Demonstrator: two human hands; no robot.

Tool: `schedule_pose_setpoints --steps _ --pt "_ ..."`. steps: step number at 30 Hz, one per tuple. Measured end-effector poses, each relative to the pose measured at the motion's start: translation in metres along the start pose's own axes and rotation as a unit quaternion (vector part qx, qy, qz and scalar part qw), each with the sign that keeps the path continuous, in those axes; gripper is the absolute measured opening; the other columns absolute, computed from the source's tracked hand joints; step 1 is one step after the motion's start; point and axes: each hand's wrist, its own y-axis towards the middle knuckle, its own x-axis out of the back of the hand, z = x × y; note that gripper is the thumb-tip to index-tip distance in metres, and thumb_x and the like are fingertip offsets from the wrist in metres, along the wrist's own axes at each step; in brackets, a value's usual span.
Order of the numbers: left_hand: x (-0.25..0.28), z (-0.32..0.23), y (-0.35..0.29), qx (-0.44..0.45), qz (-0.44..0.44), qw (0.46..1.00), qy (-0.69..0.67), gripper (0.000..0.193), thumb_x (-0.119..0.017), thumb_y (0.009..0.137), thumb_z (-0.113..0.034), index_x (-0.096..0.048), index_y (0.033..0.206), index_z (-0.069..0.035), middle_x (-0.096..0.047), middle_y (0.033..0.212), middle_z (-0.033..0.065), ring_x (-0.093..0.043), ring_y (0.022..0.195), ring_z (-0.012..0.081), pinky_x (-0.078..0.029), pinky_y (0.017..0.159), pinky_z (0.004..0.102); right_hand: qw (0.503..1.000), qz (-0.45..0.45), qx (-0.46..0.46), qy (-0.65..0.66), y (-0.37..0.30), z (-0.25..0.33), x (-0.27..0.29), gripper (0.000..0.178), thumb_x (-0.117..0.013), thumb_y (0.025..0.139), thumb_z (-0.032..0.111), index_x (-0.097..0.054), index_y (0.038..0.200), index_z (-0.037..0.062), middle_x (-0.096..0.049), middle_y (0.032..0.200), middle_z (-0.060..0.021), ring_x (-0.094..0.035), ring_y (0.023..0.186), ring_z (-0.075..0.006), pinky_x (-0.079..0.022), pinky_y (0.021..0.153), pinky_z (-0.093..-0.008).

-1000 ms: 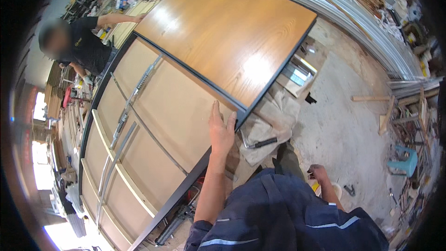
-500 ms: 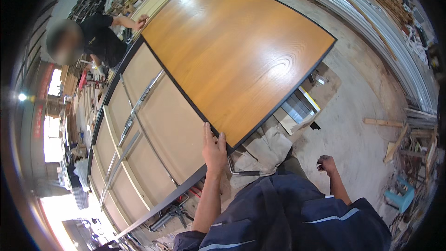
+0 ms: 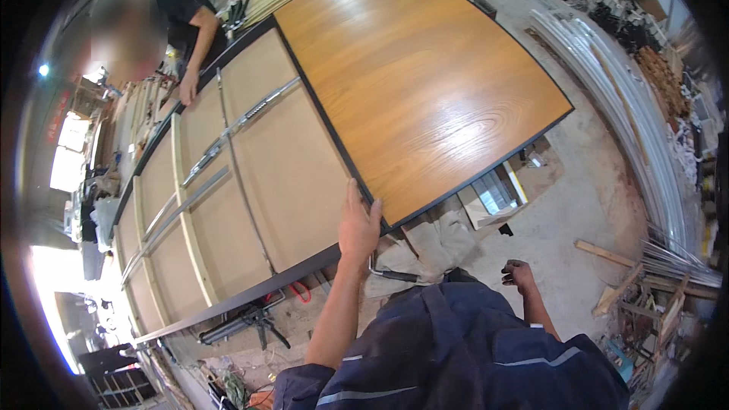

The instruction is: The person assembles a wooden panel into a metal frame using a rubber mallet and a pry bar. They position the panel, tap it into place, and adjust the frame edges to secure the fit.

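A glossy wood-grain panel with a black edge lies over the right part of a long black-rimmed frame. My left hand is at the panel's near left corner. Its fingers stretch along the edge with the thumb apart, touching but not wrapped round it. The frame's beige backing board shows to the left, crossed by wooden battens and a metal rod. A metal lock mechanism lies across it. My right hand hangs at my side, loosely curled with dark fingers apart; I see nothing in it.
Across the frame stands a co-worker in black, one hand at its far rim. A caulking gun lies below the near rim. Grey cloth and a box sit under the panel. Long metal profiles are stacked at right.
The view has shifted, so the panel and frame sit differently. The co-worker's hand has left the panel's far corner and is lower along the frame's rim. My left hand stays at the near corner.
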Motion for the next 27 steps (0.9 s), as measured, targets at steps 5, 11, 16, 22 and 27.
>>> schedule_pose_setpoints --steps 5,11,16,22,27 --pt "0.01 -0.013 -0.003 0.037 0.048 0.997 0.05 0.07 -0.061 0.101 -0.036 -0.035 0.155 0.0 -0.063 0.117 0.0258 -0.063 0.108 0.0419 -0.053 0.089 0.0506 1.0 0.001 -0.01 -0.027 -0.007 -0.024 0.022 0.035 -0.063 0.092 0.013 -0.063 0.124 -0.0023 -0.073 0.093 -0.0157 -0.07 0.065 -0.0252 -0.062 0.059 -0.0394" --pt "0.008 0.001 -0.003 -0.028 0.022 0.997 0.062 0.069 -0.064 0.099 -0.033 -0.039 0.153 0.003 -0.065 0.107 0.0247 -0.064 0.102 0.0416 -0.054 0.086 0.0501 0.999 -0.032 -0.016 -0.014 -0.047 -0.033 0.003 0.023 -0.063 0.089 0.01 -0.067 0.108 -0.0023 -0.072 0.091 -0.0141 -0.069 0.061 -0.0222 -0.061 0.057 -0.037" --pt "0.012 0.012 -0.005 -0.073 -0.024 0.996 0.041 0.061 -0.067 0.098 -0.031 -0.05 0.144 0.006 -0.065 0.099 0.023 -0.064 0.093 0.0394 -0.053 0.083 0.0482 1.0 -0.014 -0.022 -0.016 -0.057 -0.05 -0.022 0.019 -0.062 0.09 0.011 -0.067 0.104 -0.0007 -0.071 0.09 -0.0139 -0.069 0.061 -0.0222 -0.061 0.057 -0.0369" --pt "0.007 0.027 -0.01 -0.136 -0.068 0.988 0.016 0.053 -0.072 0.095 -0.028 -0.06 0.134 0.006 -0.067 0.096 0.0211 -0.064 0.091 0.0381 -0.052 0.082 0.0468 0.999 -0.018 -0.031 -0.04 -0.054 -0.066 -0.027 0.03 -0.06 0.094 0.014 -0.065 0.118 -0.0026 -0.072 0.095 -0.0159 -0.07 0.066 -0.0252 -0.062 0.06 -0.039" --pt "0.015 0.015 -0.007 -0.063 0.0 0.998 -0.03 0.053 -0.073 0.094 -0.025 -0.06 0.134 0.007 -0.068 0.09 0.0196 -0.064 0.087 0.0358 -0.052 0.079 0.0451 1.0 0.0 -0.011 -0.03 -0.041 -0.061 -0.033 0.031 -0.063 0.093 0.013 -0.065 0.12 -0.0028 -0.073 0.093 -0.0163 -0.071 0.064 -0.0245 -0.062 0.058 -0.0383"
